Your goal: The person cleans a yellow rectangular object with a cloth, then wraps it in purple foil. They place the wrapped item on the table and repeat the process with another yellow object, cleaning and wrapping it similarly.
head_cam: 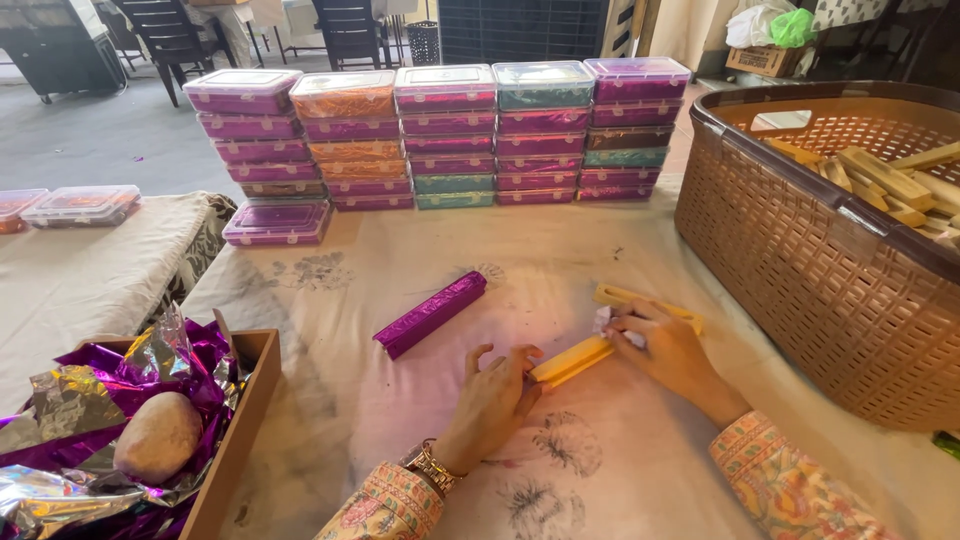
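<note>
- Sleeves, floral print, at the near edge; watch (432, 466) on the left wrist.
- Left hand (490, 400) lies palm down on the tabletop (400, 420), fingers (478, 357) spread a little, fingertips touching the near end of a yellow bar (570, 361). Not closed around it.
- Right hand (665, 350) rests on the far end of the same bar, fingers curled narrow, pinching a small white scrap (603, 319) against it.
- Yellow bar lies flat, slanted, between the two hands, mid-tabletop.
- Second yellow bar (622, 296) just behind the right hand, partly hidden by it.
- Purple foil-wrapped bar (430, 314) to the left of the hands, apart from both, slanted.
- Near left: cardboard box (243, 420) with crumpled purple and silver foil (60, 400) and a brownish rounded lump (157, 436) lying in it.
- Right: brown plastic basket (800, 260), holding more yellow bars (880, 178).
- Far side: stacked lidded boxes (445, 135) in rows, mostly purple, some orange and teal; one low purple stack (277, 222) at the left end.
- Far left: second cloth-covered table (90, 270) with two clear-lidded boxes (80, 205).
</note>
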